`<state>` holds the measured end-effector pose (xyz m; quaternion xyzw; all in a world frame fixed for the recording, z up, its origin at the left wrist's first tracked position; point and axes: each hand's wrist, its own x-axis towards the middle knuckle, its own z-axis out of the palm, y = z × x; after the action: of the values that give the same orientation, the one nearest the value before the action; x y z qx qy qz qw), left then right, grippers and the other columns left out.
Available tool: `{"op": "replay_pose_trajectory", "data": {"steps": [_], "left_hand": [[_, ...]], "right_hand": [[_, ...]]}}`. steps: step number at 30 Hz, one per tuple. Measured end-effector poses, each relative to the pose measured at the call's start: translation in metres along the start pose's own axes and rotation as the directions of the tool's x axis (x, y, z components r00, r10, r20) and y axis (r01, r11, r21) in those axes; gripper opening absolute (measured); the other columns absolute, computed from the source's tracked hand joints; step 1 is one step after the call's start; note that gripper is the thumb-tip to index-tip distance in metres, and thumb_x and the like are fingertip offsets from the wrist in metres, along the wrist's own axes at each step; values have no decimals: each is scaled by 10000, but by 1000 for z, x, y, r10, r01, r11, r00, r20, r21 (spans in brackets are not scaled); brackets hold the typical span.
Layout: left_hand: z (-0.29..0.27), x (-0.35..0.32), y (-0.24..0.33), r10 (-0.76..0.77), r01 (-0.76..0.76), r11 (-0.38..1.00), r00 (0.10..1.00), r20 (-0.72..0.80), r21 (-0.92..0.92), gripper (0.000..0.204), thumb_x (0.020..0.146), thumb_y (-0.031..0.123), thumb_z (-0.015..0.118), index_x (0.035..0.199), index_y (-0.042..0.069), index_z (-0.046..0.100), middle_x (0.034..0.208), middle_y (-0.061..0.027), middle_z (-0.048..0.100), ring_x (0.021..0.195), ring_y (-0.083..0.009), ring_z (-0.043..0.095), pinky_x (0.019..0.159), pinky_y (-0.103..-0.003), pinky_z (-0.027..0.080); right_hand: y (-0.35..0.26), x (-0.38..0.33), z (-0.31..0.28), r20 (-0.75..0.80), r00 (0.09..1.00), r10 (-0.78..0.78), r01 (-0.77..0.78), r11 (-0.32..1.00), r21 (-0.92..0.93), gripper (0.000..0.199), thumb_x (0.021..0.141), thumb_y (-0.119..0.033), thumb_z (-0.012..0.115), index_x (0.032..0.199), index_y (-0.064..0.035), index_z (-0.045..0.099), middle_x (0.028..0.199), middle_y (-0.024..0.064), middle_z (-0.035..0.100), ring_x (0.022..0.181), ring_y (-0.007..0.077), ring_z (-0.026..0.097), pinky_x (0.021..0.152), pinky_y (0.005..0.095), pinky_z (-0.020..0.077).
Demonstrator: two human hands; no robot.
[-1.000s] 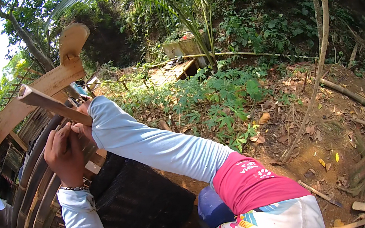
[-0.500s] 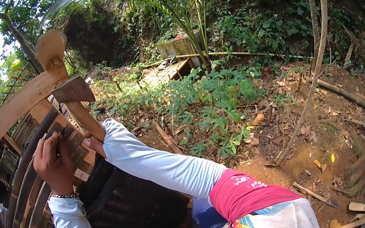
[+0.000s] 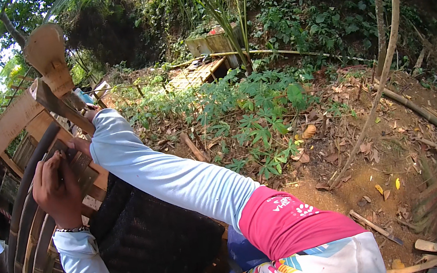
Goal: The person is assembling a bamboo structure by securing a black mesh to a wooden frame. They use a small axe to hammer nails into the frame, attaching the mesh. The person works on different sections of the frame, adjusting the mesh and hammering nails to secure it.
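From my remote seat I watch through the head camera as the left hand (image 3: pixel 58 187) bends over the frame at the lower left, its fingers curled and the tips bunched against a flat wooden slat (image 3: pixel 86 179); I cannot tell whether something small is pinched there. The right hand (image 3: pixel 83 145) is mostly hidden behind its own cuff, but what I see of it is closed around the handle of a wooden tool (image 3: pixel 67 110), which slants up and left above the left hand, its blunt, dull brown head tipped nearly edge-on to me. Below, smooth, rounded rails (image 3: pixel 14 243) bow in parallel curves, some dark, some tawny. Behind the tool a broad plank (image 3: pixel 6 135) of pale, grained wood arches up towards a rounded, paddle-like end piece (image 3: pixel 47 51). Black cloth (image 3: pixel 155 246) with a coarse, mesh-like weave drapes beside the rails. I see thin, wrinkled pale-blue fabric on both sleeves (image 3: pixel 155 165), and a beaded bracelet (image 3: pixel 72 229) circles the left wrist. To the right, crumbly brown soil (image 3: pixel 314 181) is strewn with curled dry leaves, and lobed green plants (image 3: pixel 258 103) grow beyond it.
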<state>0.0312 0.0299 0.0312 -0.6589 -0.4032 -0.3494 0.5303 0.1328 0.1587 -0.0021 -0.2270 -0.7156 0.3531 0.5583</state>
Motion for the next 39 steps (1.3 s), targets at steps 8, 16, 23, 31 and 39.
{"op": "replay_pose_trajectory", "data": {"steps": [8, 16, 23, 31, 39], "left_hand": [[-6, 0, -3, 50, -50, 998, 999, 5, 38, 83, 811, -47, 644, 871, 7, 627, 768, -141, 624, 665, -329, 605, 581, -382, 467], [-4, -1, -1, -46, 47, 999, 997, 54, -7, 79, 814, -42, 644, 870, 11, 629, 781, -140, 624, 676, -330, 607, 589, -379, 469], [-14, 9, 3, -95, 93, 995, 983, 156, 20, 48, 826, -4, 639, 872, 8, 630, 789, -141, 615, 697, -325, 621, 613, -367, 484], [-17, 9, -3, -32, 22, 997, 989, 144, 69, 61, 793, 24, 666, 846, 29, 637, 756, -123, 606, 674, -323, 620, 603, -366, 487], [-14, 7, -3, -22, 22, 1000, 996, 88, -3, 65, 772, 15, 671, 823, 33, 634, 741, -119, 601, 663, -316, 617, 595, -362, 481]], "right_hand": [[-15, 8, 10, 125, 991, 48, -48, 999, 1, 600, 741, -510, 758, 1056, -24, 599, 895, 127, 652, 820, 257, 604, 808, 336, 491], [-10, 8, 15, -6, 999, -42, 43, 995, 96, 564, 703, -394, 827, 1028, 13, 611, 785, 110, 641, 699, 245, 600, 678, 349, 495], [-11, 1, 13, -40, 998, -56, 64, 968, 243, 571, 696, -367, 847, 1036, 23, 607, 747, 80, 636, 669, 208, 593, 653, 336, 498], [-2, 9, 24, 35, 998, -51, 36, 940, 339, 449, 737, -350, 816, 973, -21, 622, 742, 62, 635, 658, 185, 596, 643, 322, 495], [-7, 4, 19, 41, 997, -65, 46, 935, 352, 446, 742, -321, 819, 988, -8, 616, 709, 59, 619, 632, 160, 589, 602, 313, 484]]}}
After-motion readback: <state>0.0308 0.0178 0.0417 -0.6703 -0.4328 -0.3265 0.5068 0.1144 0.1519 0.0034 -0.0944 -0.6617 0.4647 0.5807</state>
